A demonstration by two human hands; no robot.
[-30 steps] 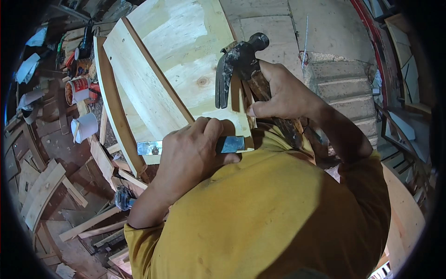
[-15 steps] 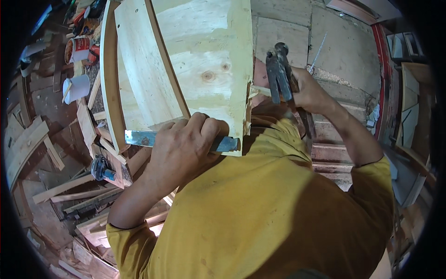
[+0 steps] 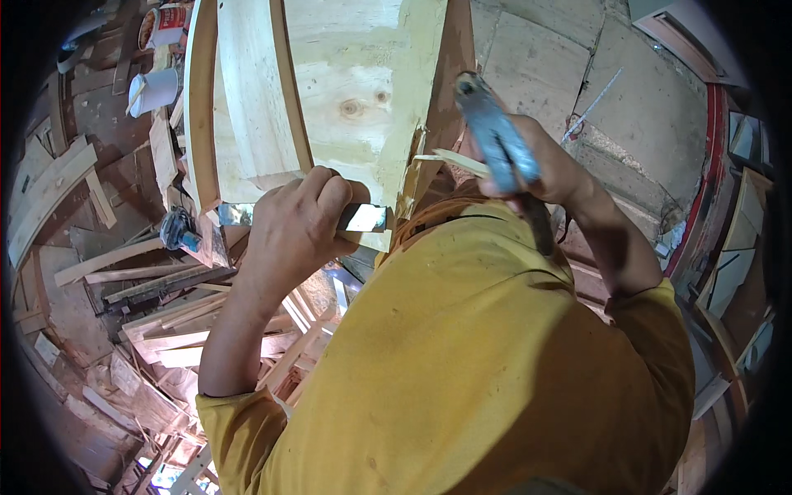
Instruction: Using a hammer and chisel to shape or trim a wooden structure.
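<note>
My left hand [image 3: 297,214] is closed around a flat blue-grey metal bar [image 3: 365,218], lying across the near end of a pale wooden panel [image 3: 346,78]. Both ends of the bar stick out past my fist. In my right hand [image 3: 551,157] is a claw hammer [image 3: 497,136], raised to the right of the panel, its handle slanting down toward my yellow shirt. The panel's right edge is ragged near its corner, and a thin wood splinter [image 3: 458,161] juts from there toward the hammer. Curved wooden strips [image 3: 293,82] run along the panel's left part.
At the left, a white bucket [image 3: 154,91] stands near a red-and-white tub [image 3: 163,26]. A blue-and-black power tool [image 3: 179,229] sits by the panel's near left corner. Scrap boards [image 3: 165,330] litter the lower left. Cardboard-like sheets [image 3: 635,124] cover the floor at the right.
The hammer has turned and its head has come lower and nearer the panel's edge. The panel appears tilted, showing more of its right side. My left hand keeps its grip on the metal bar.
</note>
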